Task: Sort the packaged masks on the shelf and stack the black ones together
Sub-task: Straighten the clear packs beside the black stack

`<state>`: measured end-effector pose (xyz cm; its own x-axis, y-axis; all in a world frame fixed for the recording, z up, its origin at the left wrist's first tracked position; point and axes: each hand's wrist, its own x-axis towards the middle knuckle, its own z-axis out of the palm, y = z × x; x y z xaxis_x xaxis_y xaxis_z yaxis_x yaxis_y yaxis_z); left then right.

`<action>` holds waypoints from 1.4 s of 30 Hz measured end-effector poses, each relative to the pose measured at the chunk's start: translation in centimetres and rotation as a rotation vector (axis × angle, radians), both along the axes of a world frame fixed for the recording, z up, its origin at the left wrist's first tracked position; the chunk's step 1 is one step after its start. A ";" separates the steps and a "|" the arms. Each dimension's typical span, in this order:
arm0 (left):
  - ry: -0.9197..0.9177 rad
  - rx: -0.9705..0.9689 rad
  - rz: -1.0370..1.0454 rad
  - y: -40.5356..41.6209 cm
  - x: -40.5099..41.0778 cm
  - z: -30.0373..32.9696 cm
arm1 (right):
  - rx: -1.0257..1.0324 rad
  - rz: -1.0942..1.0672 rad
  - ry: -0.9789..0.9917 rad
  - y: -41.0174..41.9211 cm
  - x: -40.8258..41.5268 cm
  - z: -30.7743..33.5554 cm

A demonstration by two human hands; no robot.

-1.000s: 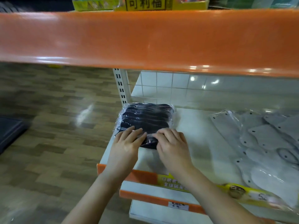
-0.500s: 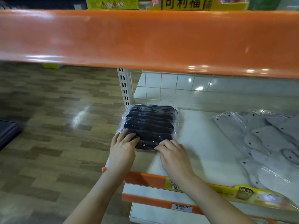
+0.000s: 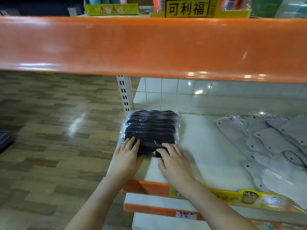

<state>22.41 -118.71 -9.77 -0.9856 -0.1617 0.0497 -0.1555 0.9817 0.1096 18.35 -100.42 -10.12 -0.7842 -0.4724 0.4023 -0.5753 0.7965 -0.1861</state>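
A stack of black masks in clear plastic wrap lies at the left end of the white shelf, close to the back wall. My left hand rests flat on the stack's near left corner with straight fingers. My right hand presses its near right edge, fingers extended over the wrap. Several grey masks in clear packaging lie spread over the right part of the same shelf, apart from the black stack.
An orange shelf edge hangs overhead with yellow boxes on it. A perforated white upright stands behind the black stack. The shelf's front lip carries orange and yellow labels. Wooden floor lies to the left.
Both hands have pushed the black stack further back on the shelf toward the wall. Their fingers now sit lower on its near edge.
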 end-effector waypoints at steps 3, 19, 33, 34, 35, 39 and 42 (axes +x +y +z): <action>-0.023 -0.069 -0.008 0.4 0.1 0.4 | 0.013 -0.030 -0.008 0.0 0.0 0.0; 0.302 0.027 0.016 2.7 -0.1 0.7 | 0.023 0.018 -0.001 0.6 0.5 1.0; 0.438 0.141 -0.170 15.6 -3.2 2.4 | -0.051 -0.166 0.026 13.5 -2.5 1.9; 0.432 0.152 -0.179 16.8 -3.5 2.5 | -0.056 -0.174 0.024 14.6 -2.7 2.0; 0.421 0.161 -0.186 17.9 -3.9 2.5 | -0.060 -0.187 0.026 15.7 -2.9 2.0; 0.355 0.176 -0.221 22.2 -5.2 2.7 | -0.062 -0.265 0.029 19.4 -4.0 2.2; 0.325 0.169 -0.236 25.1 -6.0 2.4 | -0.058 -0.312 0.040 22.0 -4.8 1.8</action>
<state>16.42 -93.60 -7.40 -0.9341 0.0340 0.3553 0.1403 0.9503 0.2778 13.55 -78.42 -8.29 -0.8706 -0.1867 0.4551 -0.3126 0.9244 -0.2187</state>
